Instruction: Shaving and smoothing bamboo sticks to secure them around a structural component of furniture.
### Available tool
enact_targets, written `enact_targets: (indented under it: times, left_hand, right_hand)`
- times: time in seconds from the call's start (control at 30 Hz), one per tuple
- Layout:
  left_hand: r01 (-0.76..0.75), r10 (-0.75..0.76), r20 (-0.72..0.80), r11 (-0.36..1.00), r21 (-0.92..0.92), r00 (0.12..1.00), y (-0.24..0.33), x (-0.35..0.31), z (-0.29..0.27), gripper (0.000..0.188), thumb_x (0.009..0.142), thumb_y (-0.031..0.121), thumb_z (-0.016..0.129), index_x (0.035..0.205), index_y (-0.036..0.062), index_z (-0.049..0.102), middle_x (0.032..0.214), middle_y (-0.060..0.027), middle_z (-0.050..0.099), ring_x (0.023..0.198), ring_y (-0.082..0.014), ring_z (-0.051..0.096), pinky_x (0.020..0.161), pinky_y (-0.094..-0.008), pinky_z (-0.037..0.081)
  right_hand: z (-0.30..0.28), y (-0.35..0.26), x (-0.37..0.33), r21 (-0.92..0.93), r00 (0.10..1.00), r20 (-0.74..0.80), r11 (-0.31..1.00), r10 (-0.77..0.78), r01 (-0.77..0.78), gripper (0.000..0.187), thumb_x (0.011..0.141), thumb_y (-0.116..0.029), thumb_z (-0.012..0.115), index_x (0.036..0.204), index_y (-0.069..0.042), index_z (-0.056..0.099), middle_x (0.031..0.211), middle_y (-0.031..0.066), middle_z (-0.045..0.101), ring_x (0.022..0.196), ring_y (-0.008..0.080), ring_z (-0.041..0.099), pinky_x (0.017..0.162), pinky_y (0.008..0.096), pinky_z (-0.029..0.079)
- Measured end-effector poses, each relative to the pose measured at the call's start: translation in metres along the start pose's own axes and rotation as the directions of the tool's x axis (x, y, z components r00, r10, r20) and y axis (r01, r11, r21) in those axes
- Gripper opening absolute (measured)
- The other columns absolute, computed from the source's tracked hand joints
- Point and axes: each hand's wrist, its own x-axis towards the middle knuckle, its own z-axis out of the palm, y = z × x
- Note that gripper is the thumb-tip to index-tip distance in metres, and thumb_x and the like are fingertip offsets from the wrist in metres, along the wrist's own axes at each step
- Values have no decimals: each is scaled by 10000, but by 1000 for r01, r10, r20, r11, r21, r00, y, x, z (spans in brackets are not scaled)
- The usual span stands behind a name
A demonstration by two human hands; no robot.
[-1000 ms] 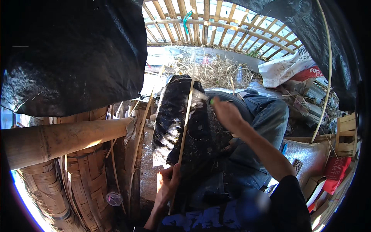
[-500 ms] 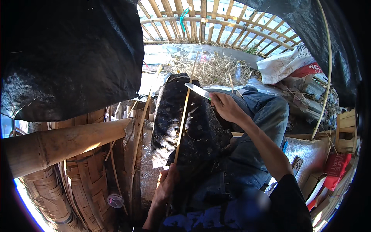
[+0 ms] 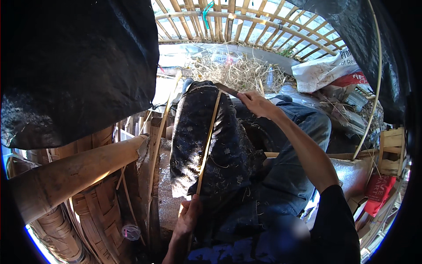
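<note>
My left hand (image 3: 188,215) is closed round the near end of a thin bamboo strip (image 3: 208,146). The strip runs away from me, lying along a dark patterned cloth (image 3: 226,152) draped over my leg and sprinkled with fine shavings. In my right hand (image 3: 257,104) is a knife (image 3: 227,90), gripped by its handle. Its blade points left and meets the strip at or close to the far end; the exact contact is too small to make out.
A thick bamboo pole (image 3: 79,174) juts in from the left, below a black plastic sheet (image 3: 79,75). Dry shavings (image 3: 237,72) are heaped ahead, before a bamboo slat fence (image 3: 246,22). A white and red sack (image 3: 327,70) lies far right, a red packet (image 3: 379,193) nearer.
My right hand has moved the knife slightly farther away along the strip, and the blade's bright face now looks dark. My left hand still grips the near end. The view has shifted slightly.
</note>
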Motion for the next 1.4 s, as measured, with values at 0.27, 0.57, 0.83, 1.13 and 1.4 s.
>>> enact_targets:
  times: [0.27, 0.57, 0.83, 1.13, 1.4]
  left_hand:
    - [309, -230, 215, 814, -492, 949, -25, 8, -28, 217, 925, 242, 519, 787, 77, 492, 708, 30, 402, 649, -36, 401, 621, -156, 371]
    - [139, -74, 192, 924, -355, 979, -2, 13, -10, 472, 956, 332, 386, 529, 159, 282, 501, 43, 209, 456, -97, 220, 448, -282, 204]
    - [216, -123, 251, 896, -387, 960, -6, 19, -17, 517, 943, 370, 397, 494, 171, 237, 472, 31, 179, 436, -110, 209, 455, -277, 206]
    - [212, -106, 252, 873, -440, 962, -5, 19, -16, 546, 916, 434, 455, 482, 175, 250, 463, 48, 208, 442, -96, 223, 457, -273, 207]
    - [141, -40, 243, 900, -412, 969, -1, 18, -9, 529, 949, 368, 417, 483, 168, 267, 472, 49, 207, 441, -89, 222, 454, -264, 200]
  right_hand:
    - [0, -14, -16, 91, 979, 125, 981, 163, -174, 633, 891, -564, 367, 1237, -43, 470, 638, 7, 447, 555, 97, 485, 559, 302, 502]
    - [-26, -32, 5, -240, 967, 150, 942, -204, 236, 429, 951, -298, 400, 681, 30, 455, 534, 113, 415, 469, 200, 397, 503, 397, 346]
    - [-7, -28, -4, -177, 966, 28, 950, -258, 258, 344, 914, -255, 451, 759, 46, 509, 623, 198, 527, 577, 332, 532, 566, 434, 392]
    - [25, -34, -24, -158, 976, 92, 964, -200, 213, 341, 932, -269, 443, 807, 35, 536, 639, 204, 535, 593, 311, 550, 582, 423, 404]
    - [13, -21, -11, -264, 851, -177, 857, -495, 443, 356, 921, -228, 473, 710, 58, 492, 535, 179, 483, 438, 257, 480, 471, 406, 359]
